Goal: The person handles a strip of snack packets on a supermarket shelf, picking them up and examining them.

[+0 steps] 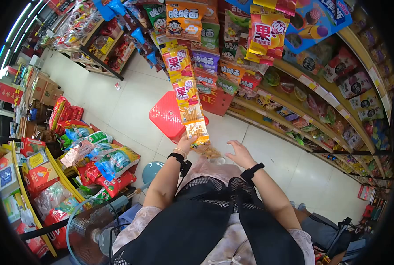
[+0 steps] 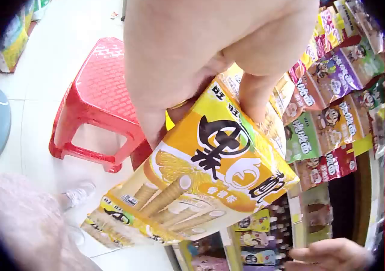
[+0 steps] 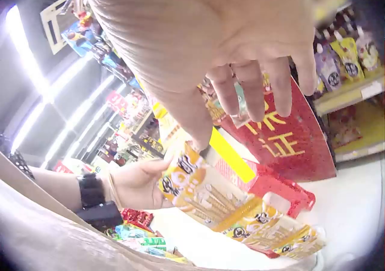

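Observation:
A chain of joined yellow snack packets (image 1: pixel 186 90) hangs from the rack in front of the person. Printed on the packets are stick-shaped wafer rolls, seen up close on the lower packet (image 2: pixel 210 156) in the left wrist view. The left hand (image 1: pixel 186 144) grips the strip near its lower part, thumb and fingers around the packet's edge. More packets of the chain (image 3: pixel 264 217) dangle below that grip. The right hand (image 1: pixel 241 154) is held to the right of the strip, apart from it, fingers spread and relaxed with nothing in them.
Behind the strip stands a red plastic stool (image 1: pixel 164 115). Noodle snack bags (image 1: pixel 205 59) hang around the strip, beside a red sign (image 3: pixel 283 126). Stocked shelves (image 1: pixel 320 95) curve along the right. Bagged goods (image 1: pixel 117 161) and a fan (image 1: pixel 91 229) are at left.

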### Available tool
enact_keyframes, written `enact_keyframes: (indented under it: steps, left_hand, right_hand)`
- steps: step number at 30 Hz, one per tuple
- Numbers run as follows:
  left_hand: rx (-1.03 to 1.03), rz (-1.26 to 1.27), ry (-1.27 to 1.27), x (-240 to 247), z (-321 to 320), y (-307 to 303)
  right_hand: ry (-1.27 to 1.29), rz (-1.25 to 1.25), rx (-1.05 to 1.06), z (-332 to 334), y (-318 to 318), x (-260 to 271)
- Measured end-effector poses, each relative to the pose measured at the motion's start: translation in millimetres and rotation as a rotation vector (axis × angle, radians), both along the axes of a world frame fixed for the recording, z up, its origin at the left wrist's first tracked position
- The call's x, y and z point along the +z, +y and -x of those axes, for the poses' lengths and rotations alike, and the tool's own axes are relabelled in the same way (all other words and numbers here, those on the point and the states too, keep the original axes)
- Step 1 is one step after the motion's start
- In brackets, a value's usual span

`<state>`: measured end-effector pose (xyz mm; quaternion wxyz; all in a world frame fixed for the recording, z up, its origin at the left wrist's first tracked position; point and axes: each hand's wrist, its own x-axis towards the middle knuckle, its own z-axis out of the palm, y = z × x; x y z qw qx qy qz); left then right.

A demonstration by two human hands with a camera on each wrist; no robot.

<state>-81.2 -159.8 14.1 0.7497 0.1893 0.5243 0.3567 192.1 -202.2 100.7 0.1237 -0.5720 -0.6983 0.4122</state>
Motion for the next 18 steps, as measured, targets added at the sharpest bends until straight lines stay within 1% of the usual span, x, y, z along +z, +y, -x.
enact_keyframes:
  steps: [1,3,4,5,7,8,9,10,11,13,15,16,17,18]
  left_hand:
    - [0.008,-0.012,0.004,9.3,-1.6,0.6]
    - [-0.063,0.077,-0.070,25.5,-4.5,-0.1]
    - [-0.084,0.072,-0.123,30.8,-5.2,0.1]
    - [-0.080,0.063,-0.123,36.6,-4.9,-1.5]
    - [-0.105,0.067,-0.301,44.9,-4.7,-3.3]
    - [-0.129,0.020,-0.337,46.9,-6.5,-3.3]
    - [-0.127,0.014,-0.343,50.3,-9.0,-3.8]
    - [-0.154,0.036,-0.372,53.9,-9.4,-2.2]
    - [-0.182,0.059,-0.400,57.5,-8.7,-0.6]
    - [-0.210,0.051,-0.402,49.2,-5.6,2.7]
    - [-0.251,0.041,-0.409,47.5,-0.7,12.0]
    - [-0.260,0.038,-0.312,49.5,1.0,17.5]
    - [-0.266,0.034,-0.315,49.6,3.4,23.6]
    - [-0.296,0.042,-0.193,52.6,6.3,29.7]
  right_hand:
    - [0.004,-0.012,0.008,5.8,0.2,-11.0]
    - [0.065,-0.009,-0.017,15.1,0.4,-30.0]
    - [0.072,0.036,0.019,17.4,4.2,-36.3]
    - [0.072,0.028,0.024,20.0,4.4,-41.9]
    - [0.237,0.145,0.032,24.4,4.2,-47.6]
    - [0.232,0.136,0.034,23.5,6.5,-50.2]
    - [0.257,0.215,0.072,22.0,7.3,-50.8]
    - [0.284,0.291,0.109,22.4,10.1,-52.2]
    - [0.281,0.284,0.111,23.8,12.5,-53.6]
    - [0.278,0.446,0.144,25.8,14.1,-56.6]
    - [0.284,0.453,0.146,28.9,14.5,-56.7]
    - [0.304,0.437,0.145,28.5,14.6,-56.1]
    - [0.324,0.426,0.142,28.0,11.7,-55.5]
    - [0.359,0.452,0.116,30.5,8.6,-53.2]
